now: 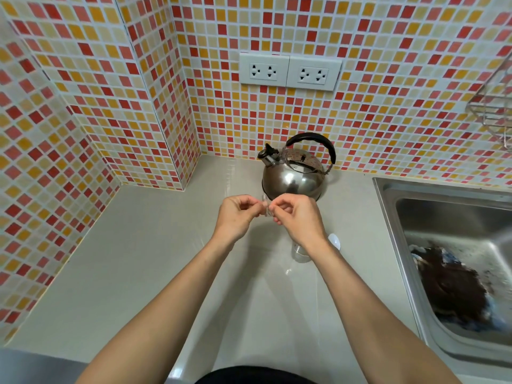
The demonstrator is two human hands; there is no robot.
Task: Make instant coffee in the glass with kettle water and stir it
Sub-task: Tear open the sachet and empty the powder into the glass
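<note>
A steel kettle [293, 176] with a black handle stands on the grey counter [144, 259] against the tiled wall. In front of it, my left hand [238, 214] and my right hand [297, 217] meet, both pinching a small clear packet [266, 207] between their fingertips. A clear glass [299, 253] stands on the counter below my right wrist, mostly hidden by it. A white spoon [333, 241] peeks out beside that wrist.
A steel sink [415, 200] lies at the right with a dark cloth [454, 292] in its basin. Two white wall sockets [289, 71] sit above the kettle. A wire rack [496, 112] hangs at the far right.
</note>
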